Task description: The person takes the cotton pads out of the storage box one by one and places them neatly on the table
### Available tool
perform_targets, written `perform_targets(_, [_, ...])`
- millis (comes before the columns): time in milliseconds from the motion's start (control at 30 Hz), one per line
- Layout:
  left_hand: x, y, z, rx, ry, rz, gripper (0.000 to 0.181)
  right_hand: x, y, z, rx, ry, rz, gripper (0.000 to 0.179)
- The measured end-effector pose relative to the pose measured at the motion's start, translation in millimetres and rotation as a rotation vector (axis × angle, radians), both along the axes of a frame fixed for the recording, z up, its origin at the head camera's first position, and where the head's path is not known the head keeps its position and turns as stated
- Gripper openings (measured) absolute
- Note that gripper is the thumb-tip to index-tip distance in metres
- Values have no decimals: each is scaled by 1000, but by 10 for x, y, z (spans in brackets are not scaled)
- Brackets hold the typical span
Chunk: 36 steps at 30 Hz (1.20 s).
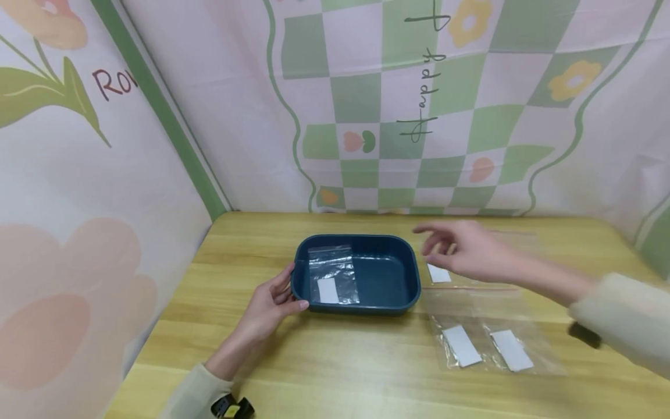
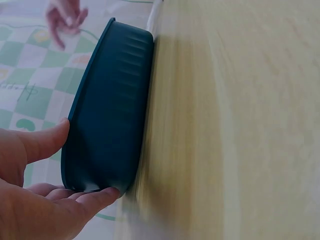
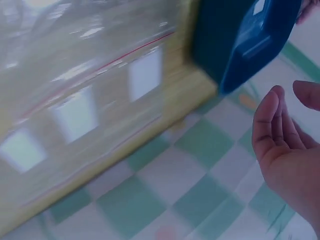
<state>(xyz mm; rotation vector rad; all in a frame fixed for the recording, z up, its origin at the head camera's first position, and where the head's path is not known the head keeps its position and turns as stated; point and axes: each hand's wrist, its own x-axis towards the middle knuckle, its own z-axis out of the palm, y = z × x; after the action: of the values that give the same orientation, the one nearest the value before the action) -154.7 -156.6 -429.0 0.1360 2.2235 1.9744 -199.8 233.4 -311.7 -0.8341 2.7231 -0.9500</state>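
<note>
A dark blue plastic tray (image 1: 387, 282) stands on the table, a clear zip bag (image 1: 335, 267) with a white card inside lying in its left half. My left hand (image 1: 269, 305) grips the tray's left end; in the left wrist view the thumb (image 2: 50, 141) presses near the rim and the fingertips support the lower wall. Just right of the tray, my right hand (image 1: 466, 247) hovers over more clear zip bags (image 1: 460, 308), its fingers loosely bent with nothing between them. The right hand partly hides the white card (image 1: 438, 273) beneath it.
Two white cards, a left one (image 1: 462, 345) and a right one (image 1: 512, 350), show in clear bags on the wooden table (image 1: 340, 366) at the right front. A patterned cloth (image 1: 356, 99) hangs behind the table's back edge, and another panel (image 1: 104, 192) stands at the left.
</note>
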Motion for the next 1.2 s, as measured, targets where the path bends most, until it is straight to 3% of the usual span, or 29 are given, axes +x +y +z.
perform_targets(100, [9, -2, -4, 4, -3, 4, 84, -153, -309, -79, 0, -28, 61, 55])
perform_targets(233, [16, 1, -4, 15, -10, 4, 84, -329, -616, -234, 101, -142, 140, 66])
perform_targets(400, [17, 7, 8, 29, -17, 1, 84, -502, -849, -453, 267, -244, 228, 80])
perform_targets(533, [24, 16, 28, 21, -14, -5, 84, -593, -946, -585, 300, -266, 236, 85])
perform_targets(900, [-6, 16, 19, 24, 1, 6, 85, -566, -1107, -696, 44, -546, 123, 90])
perform_targets(1200, [-14, -12, -17, 21, 3, 6, 85, -490, -1276, -772, -309, -782, -132, 84])
